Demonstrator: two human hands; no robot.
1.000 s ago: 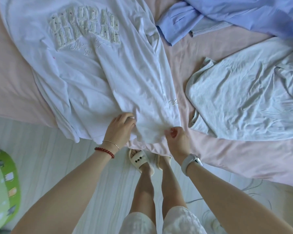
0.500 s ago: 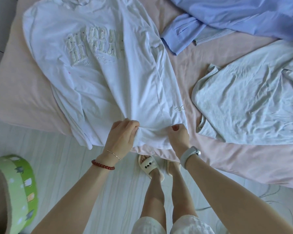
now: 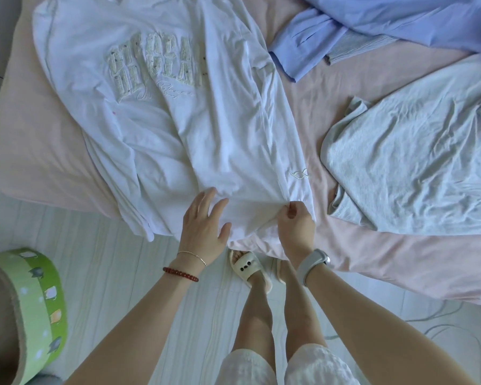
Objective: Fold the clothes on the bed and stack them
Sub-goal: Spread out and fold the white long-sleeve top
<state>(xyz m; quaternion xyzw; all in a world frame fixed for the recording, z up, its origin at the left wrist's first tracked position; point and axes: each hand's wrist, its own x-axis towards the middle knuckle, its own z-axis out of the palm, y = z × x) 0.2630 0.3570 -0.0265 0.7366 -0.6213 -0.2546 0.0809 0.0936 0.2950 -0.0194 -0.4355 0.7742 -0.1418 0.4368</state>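
A: Pink-sheeted bed (image 3: 53, 140) over pale plank floor. What's on it?

B: White cotton sweatshirt w/ raised chest lettering (image 3: 161, 107), spread flat at the bed's near corner, hem toward the person. Blue shirt (image 3: 400, 20) and grey knit top (image 3: 417, 168) lie apart to the right, unfolded.

A: Hands?

B: Right hand (image 3: 296, 220), grip pinching the hem. Left hand (image 3: 204, 226), fingers spread flat on the fabric, holding nothing.

A: Step?

B: Prob. smoothing, first fold not made. Next: left must take the hem too.

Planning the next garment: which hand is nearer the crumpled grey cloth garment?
Right. The right hand pinches the white lettered shirt's hem, just left of the grey garment; the left hand lies farther left.
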